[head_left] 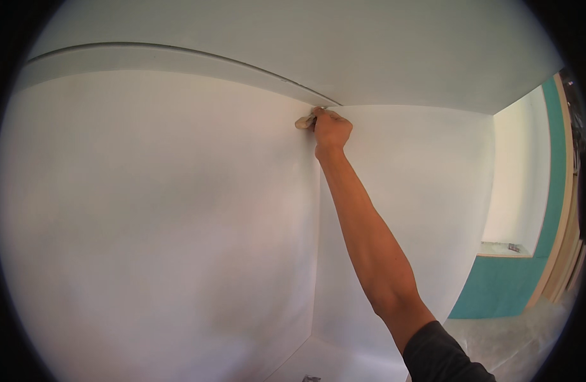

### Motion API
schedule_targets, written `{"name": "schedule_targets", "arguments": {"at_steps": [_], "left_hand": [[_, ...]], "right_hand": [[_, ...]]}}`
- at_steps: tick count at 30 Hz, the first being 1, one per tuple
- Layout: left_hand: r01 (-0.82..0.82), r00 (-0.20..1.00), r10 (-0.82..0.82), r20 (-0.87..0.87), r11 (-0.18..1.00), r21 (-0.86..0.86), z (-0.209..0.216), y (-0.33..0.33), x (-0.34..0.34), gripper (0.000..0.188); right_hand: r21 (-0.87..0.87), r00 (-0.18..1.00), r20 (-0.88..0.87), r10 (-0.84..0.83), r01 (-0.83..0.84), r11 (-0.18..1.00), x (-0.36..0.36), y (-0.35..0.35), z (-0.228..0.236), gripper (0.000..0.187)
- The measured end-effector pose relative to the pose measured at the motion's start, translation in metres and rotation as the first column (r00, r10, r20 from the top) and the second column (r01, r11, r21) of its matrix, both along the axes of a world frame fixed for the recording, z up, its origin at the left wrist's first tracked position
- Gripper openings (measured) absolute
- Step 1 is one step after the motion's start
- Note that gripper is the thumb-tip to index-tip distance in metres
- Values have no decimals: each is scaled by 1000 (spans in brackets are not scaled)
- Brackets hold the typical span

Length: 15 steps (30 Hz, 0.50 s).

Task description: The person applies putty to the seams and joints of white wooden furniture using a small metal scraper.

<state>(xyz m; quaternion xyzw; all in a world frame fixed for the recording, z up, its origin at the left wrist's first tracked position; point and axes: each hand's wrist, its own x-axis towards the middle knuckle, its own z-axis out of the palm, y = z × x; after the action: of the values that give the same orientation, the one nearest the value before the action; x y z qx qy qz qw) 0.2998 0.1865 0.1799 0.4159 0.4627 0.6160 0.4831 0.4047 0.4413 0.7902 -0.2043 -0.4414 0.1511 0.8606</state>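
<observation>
My right arm stretches up from the lower right, dark sleeve at the elbow. At its end my right hand (333, 130) is closed high in the inner corner, where two white wall panels meet the panel overhead. A small tool with a rounded beige handle (303, 121) sticks out to the left of my fingers. Its working end is hidden by the hand and the corner, so I cannot make out its exact kind. The fingers are close to the end of a dark groove (242, 65) that runs along the overhead panel's edge. My left hand is out of view.
A wide white panel (146, 191) fills the left side, and a narrower one (401, 172) stands to the right. Beyond it are a teal panel (503, 286) and a lit white recess (519, 172) with a ledge. A small grey thing (311, 379) lies at the bottom edge.
</observation>
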Motion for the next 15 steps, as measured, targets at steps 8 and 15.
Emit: {"name": "schedule_targets", "arguments": {"at_steps": [8, 15], "left_hand": [[-7, 997, 11, -81, 999, 54, 1, -11, -11, 17], [4, 998, -1, -69, 999, 36, 3, -13, -26, 17]], "right_hand": [[135, 989, 120, 88, -105, 985, -63, -37, -36, 14], [-34, 992, 112, -57, 61, 998, -39, -50, -58, 18]]}}
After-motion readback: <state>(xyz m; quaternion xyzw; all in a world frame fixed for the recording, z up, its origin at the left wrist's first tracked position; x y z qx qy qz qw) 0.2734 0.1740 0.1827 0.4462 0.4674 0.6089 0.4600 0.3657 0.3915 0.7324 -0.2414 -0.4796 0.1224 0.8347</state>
